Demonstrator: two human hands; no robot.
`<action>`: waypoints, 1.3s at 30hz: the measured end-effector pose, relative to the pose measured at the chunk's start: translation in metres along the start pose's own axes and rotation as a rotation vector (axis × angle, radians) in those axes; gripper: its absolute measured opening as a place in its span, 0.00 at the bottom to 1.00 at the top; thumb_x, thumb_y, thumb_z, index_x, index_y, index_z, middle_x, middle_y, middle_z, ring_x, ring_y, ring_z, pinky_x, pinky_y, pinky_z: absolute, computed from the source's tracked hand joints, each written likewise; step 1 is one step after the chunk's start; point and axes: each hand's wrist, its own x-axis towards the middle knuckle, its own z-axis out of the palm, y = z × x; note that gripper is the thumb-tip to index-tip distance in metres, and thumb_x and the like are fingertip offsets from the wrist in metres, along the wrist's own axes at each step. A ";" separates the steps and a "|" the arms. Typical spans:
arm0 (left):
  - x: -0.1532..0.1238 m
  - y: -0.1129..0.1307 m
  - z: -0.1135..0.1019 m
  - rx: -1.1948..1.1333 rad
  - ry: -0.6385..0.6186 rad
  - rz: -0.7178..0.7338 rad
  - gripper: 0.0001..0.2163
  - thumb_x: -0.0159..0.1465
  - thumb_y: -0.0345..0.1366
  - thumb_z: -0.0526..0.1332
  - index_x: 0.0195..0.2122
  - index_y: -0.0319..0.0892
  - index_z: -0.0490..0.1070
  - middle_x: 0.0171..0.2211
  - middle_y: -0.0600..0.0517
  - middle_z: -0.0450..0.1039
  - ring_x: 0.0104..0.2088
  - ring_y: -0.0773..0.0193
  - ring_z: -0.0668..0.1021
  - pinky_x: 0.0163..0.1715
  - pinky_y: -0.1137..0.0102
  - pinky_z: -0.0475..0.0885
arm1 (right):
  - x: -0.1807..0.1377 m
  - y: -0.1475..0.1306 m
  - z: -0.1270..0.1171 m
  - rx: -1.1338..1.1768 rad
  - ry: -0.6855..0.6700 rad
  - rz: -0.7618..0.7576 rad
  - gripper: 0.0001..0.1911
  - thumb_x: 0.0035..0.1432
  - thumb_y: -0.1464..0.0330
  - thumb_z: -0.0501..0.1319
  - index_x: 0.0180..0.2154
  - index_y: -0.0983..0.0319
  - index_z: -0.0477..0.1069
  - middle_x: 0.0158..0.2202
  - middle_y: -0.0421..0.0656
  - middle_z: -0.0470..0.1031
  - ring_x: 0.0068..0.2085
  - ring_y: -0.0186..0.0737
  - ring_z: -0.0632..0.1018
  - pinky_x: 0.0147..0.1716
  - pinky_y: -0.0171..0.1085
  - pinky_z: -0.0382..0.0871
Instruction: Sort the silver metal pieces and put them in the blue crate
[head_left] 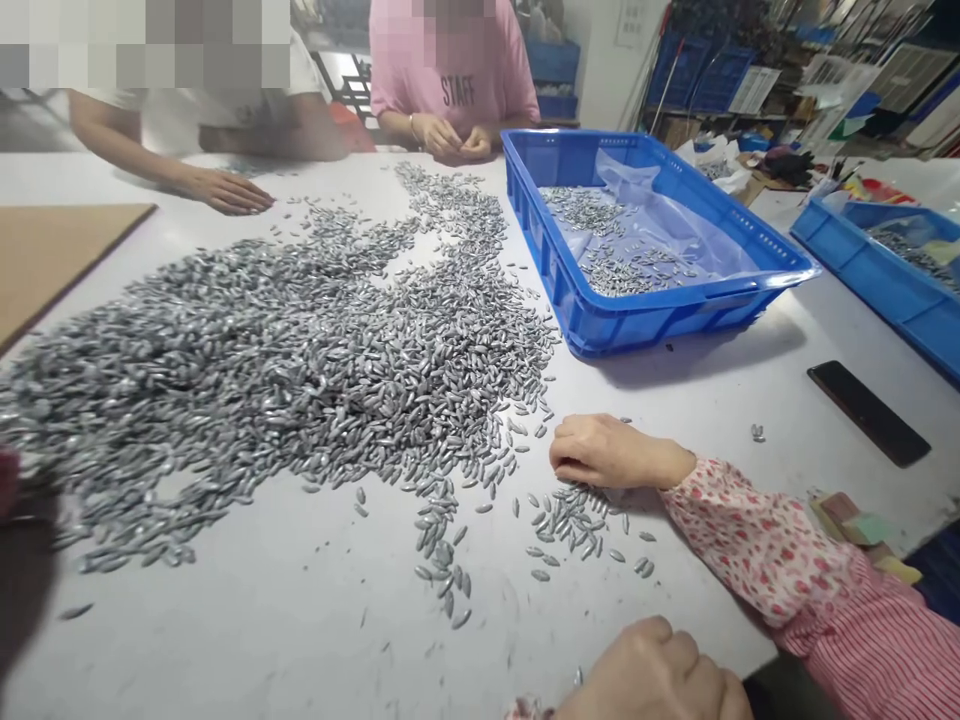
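Observation:
A broad heap of small grey metallic seed-shaped pieces (pixel 262 370) spreads across the white table (pixel 225 640). My right hand (pixel 611 450), in a floral pink sleeve, rests curled on the table at the heap's right edge. A small scatter of the same pieces (pixel 570 525) lies just below it. My left hand (pixel 645 675) sits closed at the near table edge, a short way from the scatter. Neither hand shows anything in its fingers, though the curled palms are hidden.
A blue plastic crate (pixel 645 240) lined with clear film holds more pieces. A second blue crate (pixel 877 270) stands further right. A black phone (pixel 868 412) lies on the table, and a cardboard sheet (pixel 52 260) lies left. Co-workers' hands (pixel 225 190) (pixel 450 140) rest at the far edge.

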 end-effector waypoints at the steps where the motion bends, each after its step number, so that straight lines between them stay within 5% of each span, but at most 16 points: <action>1: 0.001 0.000 -0.001 -0.006 0.012 -0.008 0.16 0.56 0.30 0.67 0.21 0.41 0.57 0.17 0.59 0.55 0.17 0.70 0.60 0.17 0.70 0.52 | 0.001 -0.002 -0.001 0.019 0.013 0.007 0.08 0.65 0.70 0.57 0.33 0.63 0.72 0.34 0.43 0.72 0.37 0.37 0.70 0.38 0.35 0.62; 8: 0.004 0.000 -0.006 -0.052 0.044 -0.038 0.13 0.58 0.28 0.64 0.23 0.40 0.59 0.18 0.58 0.57 0.18 0.70 0.62 0.19 0.70 0.52 | 0.007 -0.020 0.002 0.140 -0.085 -0.144 0.06 0.64 0.66 0.61 0.36 0.63 0.73 0.35 0.43 0.73 0.40 0.38 0.70 0.43 0.37 0.64; 19: 0.004 0.002 -0.009 -0.073 0.011 -0.057 0.12 0.61 0.28 0.62 0.24 0.41 0.59 0.19 0.58 0.58 0.19 0.70 0.63 0.20 0.70 0.54 | 0.004 -0.023 0.003 0.036 -0.126 -0.116 0.07 0.66 0.70 0.57 0.37 0.62 0.73 0.35 0.43 0.73 0.39 0.39 0.69 0.40 0.36 0.62; 32: 0.003 0.003 -0.011 -0.052 -0.023 -0.062 0.12 0.60 0.27 0.61 0.24 0.41 0.59 0.19 0.58 0.58 0.19 0.69 0.64 0.20 0.69 0.55 | 0.006 -0.025 0.014 -0.047 -0.008 -0.006 0.09 0.66 0.70 0.54 0.33 0.64 0.70 0.32 0.43 0.70 0.34 0.36 0.67 0.36 0.35 0.59; 39: 0.001 0.005 -0.009 -0.080 -0.058 -0.040 0.11 0.62 0.29 0.61 0.25 0.41 0.59 0.20 0.58 0.58 0.20 0.69 0.65 0.19 0.69 0.55 | 0.007 -0.028 0.015 0.033 -0.066 -0.115 0.10 0.67 0.65 0.57 0.34 0.62 0.72 0.34 0.42 0.72 0.38 0.37 0.69 0.39 0.36 0.60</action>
